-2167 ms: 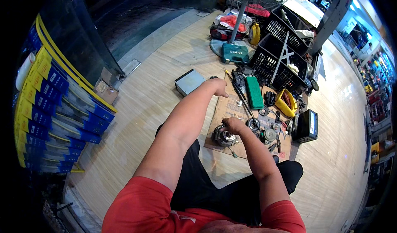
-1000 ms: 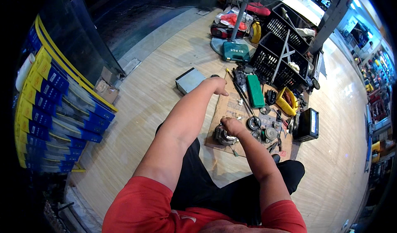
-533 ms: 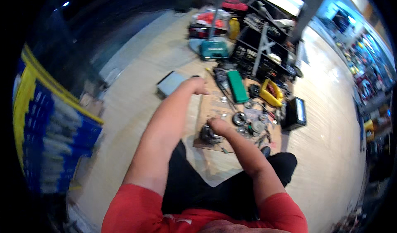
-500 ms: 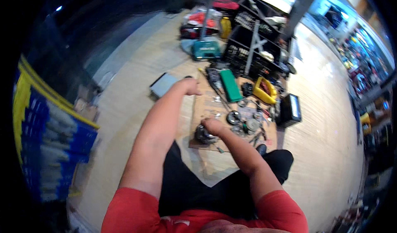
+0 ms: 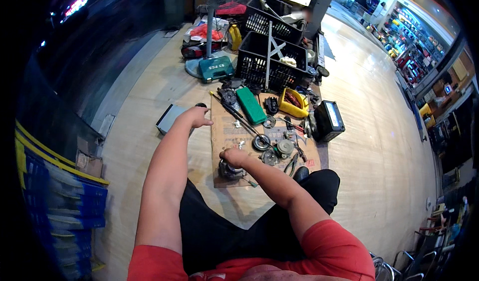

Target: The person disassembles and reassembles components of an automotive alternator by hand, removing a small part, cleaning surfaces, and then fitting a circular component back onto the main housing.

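Note:
My left hand (image 5: 196, 116) is stretched out over the floor beside the cardboard. Its fingers point forward and the thumb stands apart. A dark round thing (image 5: 200, 105) lies just beyond its fingertips, and a flat grey metal box (image 5: 168, 119) sits left of the wrist. My right hand (image 5: 234, 157) is closed on the top of a round metal motor part (image 5: 230, 172) at the near left of the cardboard sheet (image 5: 222, 137); its fingertips are partly hidden. Right of that hand lie a dark ring (image 5: 261, 142), a round metal disc (image 5: 285, 148) and pliers (image 5: 291, 165).
Beyond are a green case (image 5: 251, 105), a yellow container (image 5: 293, 103) and a black battery (image 5: 329, 121). Black crates (image 5: 272, 64), a teal tool case (image 5: 216, 68) and a fan's pole (image 5: 209, 34) stand farther back. Blue stacked goods (image 5: 65, 201) are at left.
The view has swung so that the scene sits farther left. My left hand has shifted slightly toward the grey box. My right hand stays on the motor part.

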A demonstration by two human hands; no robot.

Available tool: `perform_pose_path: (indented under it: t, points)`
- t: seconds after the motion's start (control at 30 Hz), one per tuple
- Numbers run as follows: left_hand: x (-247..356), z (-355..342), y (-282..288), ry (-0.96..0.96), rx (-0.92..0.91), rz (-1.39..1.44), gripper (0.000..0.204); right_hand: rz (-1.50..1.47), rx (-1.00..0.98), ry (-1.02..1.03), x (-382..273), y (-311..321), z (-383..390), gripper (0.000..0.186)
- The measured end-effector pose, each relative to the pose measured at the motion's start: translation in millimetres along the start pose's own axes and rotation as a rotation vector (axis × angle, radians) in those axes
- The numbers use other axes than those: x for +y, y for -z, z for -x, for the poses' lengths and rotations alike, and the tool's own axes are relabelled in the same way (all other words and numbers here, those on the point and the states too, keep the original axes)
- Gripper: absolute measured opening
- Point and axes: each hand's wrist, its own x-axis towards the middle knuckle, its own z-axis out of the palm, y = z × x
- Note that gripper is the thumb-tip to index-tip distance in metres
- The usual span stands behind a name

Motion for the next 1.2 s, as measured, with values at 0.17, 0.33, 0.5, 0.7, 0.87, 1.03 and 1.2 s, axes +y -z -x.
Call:
perform_pose_path:
  t: [0.17,0.33,0.5,0.7,0.87,1.03,1.2]
  points:
    - [-11.4,0.0,-3.8,0.012,0.003,-0.022,0.076,-0.011,-0.03,-0.012,-12.2,6.0,-1.9,0.021]
    - [-10.1,-1.9,-4.7,0.0,0.018,-0.046,0.077,-0.02,0.088,-0.093,-13.3,14.2,4.5,0.019]
    - [-2.1,0.2,0.1,0.006,-0.002,-0.038,0.078,-0.062,0.223,-0.172,-3.7,24.7,7.1,0.018]
    - [-6.3,3.6,-0.4,0.025,-0.01,-0.017,0.076,0.04,0.168,-0.249,-1.1,24.4,7.6,0.018]
    - [-2.9,2.9,1.0,0.031,-0.009,-0.027,0.075,0.015,0.172,-0.256,6.9,14.7,7.6,0.02]
    - [-2.5,0.7,-0.2,0.04,-0.012,-0.021,0.075,-0.001,0.143,-0.272,9.4,15.2,6.9,0.021]
    - [-4.9,1.1,-0.3,0.028,-0.004,-0.036,0.076,-0.037,0.152,-0.29,5.9,17.3,7.4,0.02]
